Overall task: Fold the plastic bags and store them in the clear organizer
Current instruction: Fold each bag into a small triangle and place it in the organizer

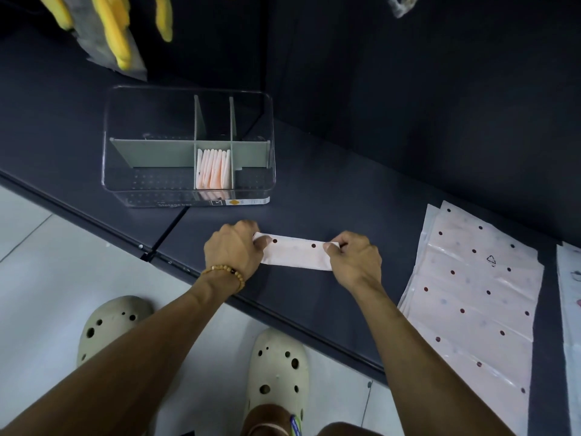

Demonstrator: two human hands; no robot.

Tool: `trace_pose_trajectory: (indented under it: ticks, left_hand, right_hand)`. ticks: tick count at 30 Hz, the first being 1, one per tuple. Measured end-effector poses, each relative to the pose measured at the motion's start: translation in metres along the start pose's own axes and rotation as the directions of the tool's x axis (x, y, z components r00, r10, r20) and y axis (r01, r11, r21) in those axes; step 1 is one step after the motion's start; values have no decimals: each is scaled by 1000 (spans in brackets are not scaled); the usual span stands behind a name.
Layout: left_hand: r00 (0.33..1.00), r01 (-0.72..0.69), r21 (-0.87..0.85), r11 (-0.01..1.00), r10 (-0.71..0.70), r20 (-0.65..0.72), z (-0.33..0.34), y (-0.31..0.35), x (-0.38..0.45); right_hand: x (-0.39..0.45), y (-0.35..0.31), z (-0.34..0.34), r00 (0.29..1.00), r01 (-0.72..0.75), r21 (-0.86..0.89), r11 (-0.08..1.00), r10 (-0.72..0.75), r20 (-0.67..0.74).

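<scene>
A pale pink plastic bag with dark dots point(297, 253), folded into a narrow strip, lies on the dark counter near its front edge. My left hand point(234, 247) pinches the strip's left end and my right hand point(353, 256) pinches its right end. Behind them stands the clear organizer point(132, 184) with grey-green dividers. Several folded pink bags point(213, 168) stand upright in its narrow middle front compartment. A stack of flat dotted pink bags point(474, 291) lies on the counter at the right.
The dark counter point(345, 190) runs diagonally, with a dark wall behind. Yellow gloves point(110, 29) hang at the top left. Another pale bag point(570, 294) lies at the far right edge. Below the counter edge are a light tiled floor and my two cream clogs.
</scene>
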State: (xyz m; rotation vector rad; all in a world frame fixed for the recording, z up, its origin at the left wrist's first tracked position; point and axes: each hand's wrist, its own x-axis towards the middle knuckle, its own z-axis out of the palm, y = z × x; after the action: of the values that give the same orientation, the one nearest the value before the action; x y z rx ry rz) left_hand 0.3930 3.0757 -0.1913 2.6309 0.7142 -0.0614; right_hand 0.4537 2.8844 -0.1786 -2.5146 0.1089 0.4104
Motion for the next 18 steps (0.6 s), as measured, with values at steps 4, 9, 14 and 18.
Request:
trace_pose_trajectory:
  ticks: [4, 9, 14, 18]
  left_hand:
    - [999, 34, 70, 997, -33, -11, -2, 2, 6]
    - [956, -175, 99, 979, 194, -222, -7, -3, -3]
    - [681, -683, 251, 685, 723, -120, 2, -30, -10]
    - [708, -664, 242, 707, 699, -98, 8, -41, -13]
  right_hand:
    - [3, -6, 0, 999, -46, -20, 999, 45, -25]
    - [8, -8, 2, 995, -91, -35, 995, 90, -39]
    - [-3, -12, 3, 993, -52, -186, 981, 30, -117]
    - [-29, -19, 21, 836, 392, -543, 742, -534, -126]
